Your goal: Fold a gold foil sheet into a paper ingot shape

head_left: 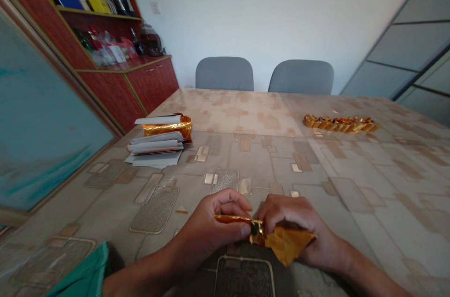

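Nearest: a creased gold foil-paper piece [286, 244] was between the left hand [211, 224] and right hand [298, 210], over the glossy, rectangle-patterned tabletop [197, 177]; each grip was pinched narrow on it. Judged light, thin, slick, easily creased; best held by folded edges. Beyond, left: grey-backed, folded gold sheets [158, 148] lay stacked. Farther right: a ridged, braid-like gold strip [339, 124].

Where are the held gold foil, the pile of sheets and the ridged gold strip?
Held gold foil [287, 244]: head view, on its wide flared end.
Pile of sheets [158, 147]: head view, on a pale middle fold.
Ridged gold strip [339, 124]: head view, on its middle.
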Tool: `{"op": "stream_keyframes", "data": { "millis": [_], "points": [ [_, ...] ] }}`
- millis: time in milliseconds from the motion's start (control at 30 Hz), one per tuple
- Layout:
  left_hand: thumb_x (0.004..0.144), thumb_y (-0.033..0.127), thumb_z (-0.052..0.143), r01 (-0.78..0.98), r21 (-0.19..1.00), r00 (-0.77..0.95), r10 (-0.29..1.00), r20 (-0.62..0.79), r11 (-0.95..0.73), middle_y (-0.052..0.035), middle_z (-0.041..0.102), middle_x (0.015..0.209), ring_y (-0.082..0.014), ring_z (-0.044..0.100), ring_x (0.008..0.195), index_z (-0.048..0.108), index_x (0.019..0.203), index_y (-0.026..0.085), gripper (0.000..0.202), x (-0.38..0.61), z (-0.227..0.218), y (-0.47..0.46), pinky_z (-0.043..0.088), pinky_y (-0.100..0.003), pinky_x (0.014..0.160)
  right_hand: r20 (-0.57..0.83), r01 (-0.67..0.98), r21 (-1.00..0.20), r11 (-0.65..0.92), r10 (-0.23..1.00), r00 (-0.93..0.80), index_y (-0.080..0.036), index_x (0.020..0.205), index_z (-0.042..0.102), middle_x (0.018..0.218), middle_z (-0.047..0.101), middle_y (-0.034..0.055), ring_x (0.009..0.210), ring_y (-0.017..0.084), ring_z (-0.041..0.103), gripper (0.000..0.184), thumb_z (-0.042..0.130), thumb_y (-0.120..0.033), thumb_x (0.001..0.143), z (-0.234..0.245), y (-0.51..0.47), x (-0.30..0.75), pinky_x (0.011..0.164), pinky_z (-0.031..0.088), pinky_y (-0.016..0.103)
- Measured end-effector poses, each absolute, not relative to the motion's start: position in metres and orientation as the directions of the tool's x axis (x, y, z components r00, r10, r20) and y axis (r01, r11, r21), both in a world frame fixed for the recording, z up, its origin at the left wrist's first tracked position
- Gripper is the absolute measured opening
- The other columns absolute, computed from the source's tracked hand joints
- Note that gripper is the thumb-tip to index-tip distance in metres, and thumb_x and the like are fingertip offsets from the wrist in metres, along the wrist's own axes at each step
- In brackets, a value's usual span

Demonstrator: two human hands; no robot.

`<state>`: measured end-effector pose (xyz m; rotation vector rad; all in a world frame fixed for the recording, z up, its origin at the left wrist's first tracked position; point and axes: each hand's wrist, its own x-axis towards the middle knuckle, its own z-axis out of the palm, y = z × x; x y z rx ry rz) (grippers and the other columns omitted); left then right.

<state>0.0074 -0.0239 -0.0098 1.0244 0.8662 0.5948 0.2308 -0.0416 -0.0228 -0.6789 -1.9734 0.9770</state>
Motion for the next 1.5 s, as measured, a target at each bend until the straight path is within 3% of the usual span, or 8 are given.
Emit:
{"op": "stream_keyframes", "data": {
  "millis": [233, 500, 667, 800, 967, 1233, 1367, 1500],
  "points": [
    [0.075, 0.061, 0.071, 0.096, 0.929, 0.702, 0.637, -0.318, 0.358, -0.0042, 0.071, 0.074, -0.0153, 0.058, 0.067, 0.08, 0.086, 0.016, 0.047, -0.003, -0.001, -0.011, 0.039, -0.025, 0.061, 0.424, 0.148, -0.774, 0.616, 0.677, -0.602, -0.022, 0.086, 0.063, 0.082, 0.071, 0.0042, 0.077, 0.017, 0.065, 0.006, 0.061, -0.016, 0.085, -0.015, -0.041, 0.234, 0.068, 0.048, 0.028],
    [0.07, 0.031, 0.074, 0.298, 0.929, 0.648, 0.668, -0.367, 0.221, 0.0036, 0.06, 0.058, -0.0107, 0.047, 0.054, 0.072, 0.069, 0.017, 0.014, 0.007, -0.003, -0.014, 0.034, -0.023, 0.055, 0.378, 0.133, -0.814, 0.565, 0.69, -0.618, -0.02, 0.08, 0.066, 0.081, 0.072, 0.004, 0.077, 0.016, 0.065, 0.011, 0.062, -0.016, 0.09, -0.023, -0.039, 0.226, 0.07, 0.047, 0.028],
    [0.071, 0.032, 0.069, 0.341, 0.925, 0.55, 0.763, -0.34, 0.167, 0.0043, 0.056, 0.056, -0.01, 0.043, 0.052, 0.068, 0.067, 0.016, 0.017, 0.008, -0.001, -0.015, 0.03, -0.023, 0.051, 0.161, 0.056, -0.979, 0.197, 0.909, -0.385, -0.019, 0.083, 0.069, 0.081, 0.068, 0.0049, 0.073, 0.016, 0.062, 0.027, 0.051, -0.03, 0.099, -0.015, -0.033, 0.236, 0.069, 0.046, 0.028],
    [0.073, 0.027, 0.065, 0.381, 0.92, 0.494, 0.82, -0.289, 0.094, 0.0057, 0.052, 0.053, -0.0095, 0.041, 0.05, 0.067, 0.066, 0.016, 0.014, 0.012, 0.002, -0.02, 0.027, -0.022, 0.05, 0.017, 0.029, -0.999, 0.03, 0.928, -0.372, -0.019, 0.103, 0.073, 0.084, 0.069, 0.0064, 0.076, 0.019, 0.062, 0.042, 0.054, -0.056, 0.095, -0.01, -0.036, 0.237, 0.068, 0.047, 0.03],
    [0.072, 0.028, 0.068, 0.327, 0.938, 0.486, 0.831, -0.272, 0.115, 0.0058, 0.052, 0.052, -0.0093, 0.041, 0.049, 0.068, 0.064, 0.016, 0.014, 0.012, 0.002, -0.02, 0.026, -0.022, 0.049, 0.112, 0.302, -0.925, 0.231, 0.924, -0.364, -0.019, 0.072, 0.073, 0.067, 0.062, 0.0013, 0.065, 0.016, 0.055, 0.029, 0.071, -0.043, 0.088, -0.013, -0.038, 0.228, 0.059, 0.04, 0.027],
    [0.064, 0.036, 0.085, 0.013, 0.901, 0.415, 0.818, -0.399, 0.433, 0.0014, 0.064, 0.06, -0.0108, 0.054, 0.055, 0.067, 0.068, 0.015, 0.028, 0.01, -0.007, -0.012, 0.036, -0.021, 0.053, 0.099, 0.135, -0.986, 0.098, 0.995, 0.002, -0.018, 0.092, 0.068, 0.062, 0.056, -0.002, 0.05, 0.013, 0.046, 0.031, 0.054, -0.044, 0.1, -0.029, -0.031, 0.238, 0.046, 0.034, 0.024],
    [0.058, 0.036, 0.093, -0.287, 0.772, 0.386, 0.806, -0.449, 0.567, 0.0007, 0.07, 0.07, -0.0132, 0.062, 0.064, 0.067, 0.076, 0.016, 0.037, 0.014, -0.008, -0.016, 0.047, -0.024, 0.063, 0.567, 0.534, -0.672, 0.513, 0.821, -0.075, -0.022, 0.108, 0.067, 0.089, 0.068, 0.005, 0.078, 0.019, 0.06, 0.014, 0.058, -0.02, 0.097, -0.015, -0.036, 0.234, 0.07, 0.047, 0.031],
    [0.061, 0.034, 0.093, -0.445, 0.671, 0.42, 0.8, -0.428, 0.593, 0.0001, 0.072, 0.076, -0.0144, 0.066, 0.072, 0.066, 0.083, 0.018, 0.039, 0.018, -0.008, -0.022, 0.051, -0.026, 0.073, 0.625, 0.543, -0.331, 0.772, 0.61, -0.487, -0.024, 0.121, 0.062, 0.092, 0.067, 0.0048, 0.081, 0.018, 0.06, 0.026, 0.052, -0.014, 0.1, -0.013, -0.045, 0.216, 0.069, 0.047, 0.028]
  ]
}}
